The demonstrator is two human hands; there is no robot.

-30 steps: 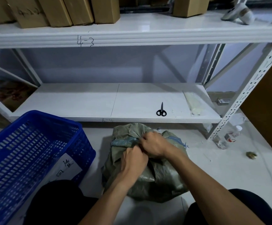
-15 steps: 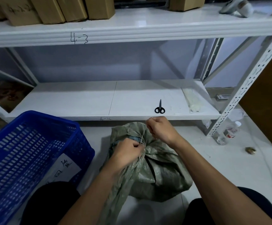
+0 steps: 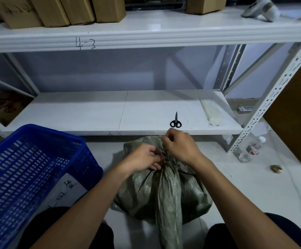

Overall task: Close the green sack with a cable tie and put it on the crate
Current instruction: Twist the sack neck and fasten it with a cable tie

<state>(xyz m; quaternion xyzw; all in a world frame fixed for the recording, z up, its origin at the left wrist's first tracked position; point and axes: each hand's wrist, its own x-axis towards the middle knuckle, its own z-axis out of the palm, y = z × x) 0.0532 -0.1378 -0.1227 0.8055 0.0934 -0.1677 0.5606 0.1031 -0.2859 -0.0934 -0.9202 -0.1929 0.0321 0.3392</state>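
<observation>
The green woven sack [image 3: 166, 193] stands on the floor between my knees, its neck bunched tight and a long flap of cloth hanging toward me. My left hand [image 3: 144, 159] grips the bunched neck from the left, fingers curled around it. My right hand [image 3: 179, 145] sits just above and right of the neck with curled fingers pinching something thin there; the cable tie itself is mostly hidden by my fingers. The blue plastic crate [image 3: 31, 169] stands on the floor to the left of the sack.
Black scissors [image 3: 175, 121] lie on the lower white shelf [image 3: 95, 114] right behind the sack, with a bag of white cable ties [image 3: 210, 114] further right. A clear bottle [image 3: 250, 150] and a small brass object [image 3: 276, 168] lie on the floor at right. Cardboard boxes [image 3: 56, 9] fill the upper shelf.
My right hand pulled up and away from the neck, then came back down close to it. The sack's neck is now cinched tighter and its flap hangs toward me.
</observation>
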